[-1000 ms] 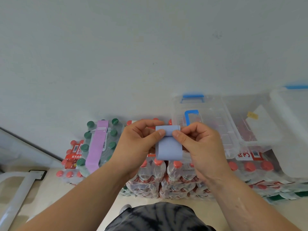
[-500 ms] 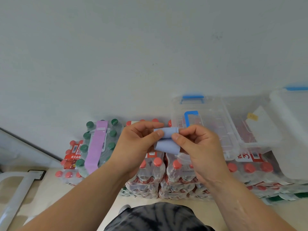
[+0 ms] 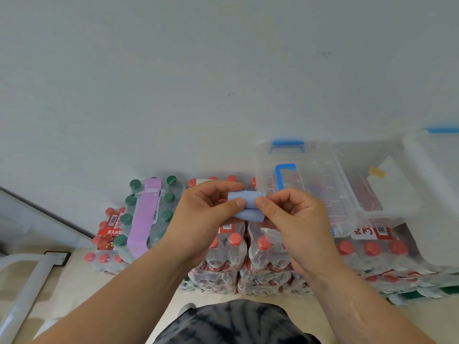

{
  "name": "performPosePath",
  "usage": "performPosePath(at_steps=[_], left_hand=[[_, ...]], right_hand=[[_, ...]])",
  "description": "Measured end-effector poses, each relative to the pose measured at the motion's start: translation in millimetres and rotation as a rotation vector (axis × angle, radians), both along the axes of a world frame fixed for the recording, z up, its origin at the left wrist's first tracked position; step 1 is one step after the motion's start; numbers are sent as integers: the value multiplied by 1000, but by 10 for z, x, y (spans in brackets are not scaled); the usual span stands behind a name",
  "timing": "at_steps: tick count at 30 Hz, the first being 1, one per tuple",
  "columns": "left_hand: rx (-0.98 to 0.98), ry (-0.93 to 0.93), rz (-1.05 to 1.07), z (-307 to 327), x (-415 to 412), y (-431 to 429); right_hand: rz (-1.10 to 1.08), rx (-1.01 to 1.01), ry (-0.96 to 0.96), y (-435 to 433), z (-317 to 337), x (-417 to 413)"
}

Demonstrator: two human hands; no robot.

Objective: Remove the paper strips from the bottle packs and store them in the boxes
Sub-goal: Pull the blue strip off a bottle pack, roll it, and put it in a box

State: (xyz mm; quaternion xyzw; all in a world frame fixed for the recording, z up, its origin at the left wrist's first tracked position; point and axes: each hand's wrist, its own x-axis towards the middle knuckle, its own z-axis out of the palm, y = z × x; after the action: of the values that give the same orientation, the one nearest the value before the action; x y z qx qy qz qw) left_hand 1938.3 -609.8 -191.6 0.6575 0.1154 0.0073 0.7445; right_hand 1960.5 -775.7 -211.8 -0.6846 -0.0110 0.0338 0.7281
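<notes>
Partly done by the look of it: blue strip (image 3: 248,207) off and folded small, held above the red-capped packs (image 3: 223,256), not yet in the clear box (image 3: 313,184) just behind. Purple strip (image 3: 145,217) still around the green-capped pack (image 3: 167,216). Pinched between left hand (image 3: 206,219) and right hand (image 3: 298,227), thumbs and forefingers closed on it.

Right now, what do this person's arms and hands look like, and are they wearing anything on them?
The left forearm and right forearm are bare, no sleeves showing. The left hand and right hand carry no gloves, rings or watch; short nails. A dark grey-and-black mottled garment shows at the bottom edge.
</notes>
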Motion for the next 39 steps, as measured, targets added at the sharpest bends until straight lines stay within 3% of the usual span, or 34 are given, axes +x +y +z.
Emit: performPosePath(at_steps=[19,24,32,39], left_hand=[[-58,16,-80,-55,20,433],[71,-23,-257,-40,152,807],[105,-74,-532,-66,224,1122],[140,-98,-857,-34,271,1435]], right_hand=[[-46,-132,43,436,93,-8],[-106,-169,22,702,188,-77],[-221,-272,-64,1112,283,-166],[-141,-235,133,1250,333,-164]])
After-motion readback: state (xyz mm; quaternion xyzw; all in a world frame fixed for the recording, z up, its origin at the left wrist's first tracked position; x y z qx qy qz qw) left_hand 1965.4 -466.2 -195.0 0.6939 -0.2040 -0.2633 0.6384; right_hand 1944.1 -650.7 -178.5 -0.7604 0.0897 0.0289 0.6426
